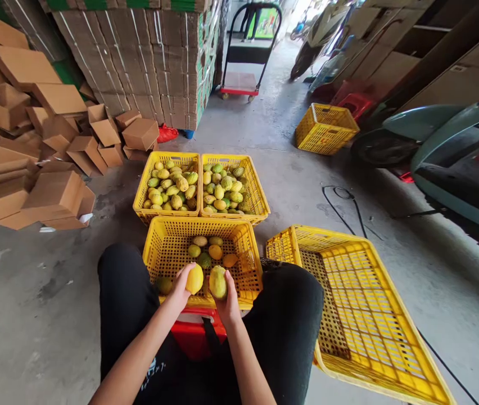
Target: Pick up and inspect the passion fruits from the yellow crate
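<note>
Fruit everywhere: left hand (pixel 180 287) grip wrapped round a yellow fruit (pixel 194 278), right hand (pixel 227 304) clutching a greenish fruit (pixel 218 282), over the crate (pixel 167 247).

Yellow crates (pixel 206 230) hold yellow-green fruits (pixel 172 188).

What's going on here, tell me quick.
A seated person holds one fruit in each hand over a nearly empty yellow crate: a yellow fruit in the left hand, a greener fruit in the right hand. Two fuller crates sit just beyond, and an empty crate leans at the person's right.
</note>
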The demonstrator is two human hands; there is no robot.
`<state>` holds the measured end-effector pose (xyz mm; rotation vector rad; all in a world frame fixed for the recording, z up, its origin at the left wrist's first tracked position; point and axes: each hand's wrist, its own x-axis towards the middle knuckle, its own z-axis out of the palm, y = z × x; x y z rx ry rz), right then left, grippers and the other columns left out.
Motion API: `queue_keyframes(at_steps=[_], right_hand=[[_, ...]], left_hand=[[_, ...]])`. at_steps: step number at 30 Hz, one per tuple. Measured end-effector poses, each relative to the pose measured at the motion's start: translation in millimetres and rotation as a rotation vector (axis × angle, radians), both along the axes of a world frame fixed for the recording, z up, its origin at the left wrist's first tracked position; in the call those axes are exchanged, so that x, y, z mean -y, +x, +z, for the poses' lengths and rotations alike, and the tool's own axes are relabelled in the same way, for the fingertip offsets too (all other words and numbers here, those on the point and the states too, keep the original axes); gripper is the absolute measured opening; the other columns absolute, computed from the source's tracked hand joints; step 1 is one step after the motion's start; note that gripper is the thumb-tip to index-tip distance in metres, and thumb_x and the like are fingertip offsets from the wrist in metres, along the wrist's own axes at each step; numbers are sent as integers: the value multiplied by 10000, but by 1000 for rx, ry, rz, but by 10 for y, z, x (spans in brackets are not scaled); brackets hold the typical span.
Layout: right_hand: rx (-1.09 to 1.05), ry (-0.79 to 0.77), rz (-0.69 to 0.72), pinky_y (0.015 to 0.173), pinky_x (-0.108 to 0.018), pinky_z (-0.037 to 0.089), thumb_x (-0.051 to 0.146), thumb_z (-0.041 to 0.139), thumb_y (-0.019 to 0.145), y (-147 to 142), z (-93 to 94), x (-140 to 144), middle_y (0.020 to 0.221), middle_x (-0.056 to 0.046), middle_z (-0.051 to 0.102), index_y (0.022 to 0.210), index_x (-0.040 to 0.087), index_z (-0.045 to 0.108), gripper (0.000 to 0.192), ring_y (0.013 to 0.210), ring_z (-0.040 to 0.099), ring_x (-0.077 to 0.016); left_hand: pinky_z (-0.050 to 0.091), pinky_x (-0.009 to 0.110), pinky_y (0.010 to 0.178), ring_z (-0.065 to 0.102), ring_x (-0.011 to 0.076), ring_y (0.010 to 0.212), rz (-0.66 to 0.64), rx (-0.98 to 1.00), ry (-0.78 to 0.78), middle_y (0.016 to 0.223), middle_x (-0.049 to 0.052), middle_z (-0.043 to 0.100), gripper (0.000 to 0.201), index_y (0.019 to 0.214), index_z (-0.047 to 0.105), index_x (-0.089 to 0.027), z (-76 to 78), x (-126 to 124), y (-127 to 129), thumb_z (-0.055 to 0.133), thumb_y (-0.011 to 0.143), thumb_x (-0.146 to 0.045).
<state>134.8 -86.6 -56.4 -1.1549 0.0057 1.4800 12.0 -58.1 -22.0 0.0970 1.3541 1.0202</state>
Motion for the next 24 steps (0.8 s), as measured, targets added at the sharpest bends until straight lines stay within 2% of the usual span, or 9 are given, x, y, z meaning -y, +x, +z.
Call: queue_keyframes(at_steps=[2,5,9,13,17,21,24], right_hand=[[-8,-21,29,678,-324,577,570,801,663,-8,15,-4,900,-23,737,935,228,712,445,828,709,-227],[-11,-22,70,635,-321,573,568,828,630,-16,45,-14,903,-31,737,957,219,704,494,797,710,-234],[-11,27,111,594,-299,563,524,861,609,-26,76,-25,954,-25,737,1019,231,674,538,764,717,-223],[-55,0,120,569,-292,542,559,820,640,-25,95,-23,937,-37,746,1082,235,663,571,765,725,-237],[-69,-45,89,544,-255,499,619,754,660,-13,97,-28,890,-64,762,1016,192,706,558,803,723,-241],[-21,-97,17,536,-245,473,582,747,653,-14,80,-39,882,-22,763,940,223,724,460,838,704,-227],[-10,-87,22,597,-262,499,565,786,620,-15,80,-35,954,-14,768,959,235,736,476,900,692,-233]], left_hand=[[577,266,631,693,175,698,30,21,-106,772,42,668,106,900,607,-179,40,-32,-60,629,899,-282],[567,284,552,657,168,563,32,59,-234,662,40,633,226,839,569,-155,79,-75,-164,514,975,-327],[555,266,517,666,167,569,16,48,-155,685,44,650,210,859,567,-156,57,-48,-312,613,936,-346],[573,261,552,675,156,628,41,6,-56,756,35,664,240,862,563,-170,22,9,-384,785,798,-233],[601,278,630,653,126,663,91,11,-40,789,16,642,235,811,566,-166,48,13,-348,797,768,-158],[604,292,648,622,106,628,115,15,-114,768,-9,609,132,839,571,-169,94,-37,-209,698,872,-185],[604,310,651,628,120,632,120,57,-193,767,3,627,122,887,556,-168,96,-86,-46,606,952,-258]])
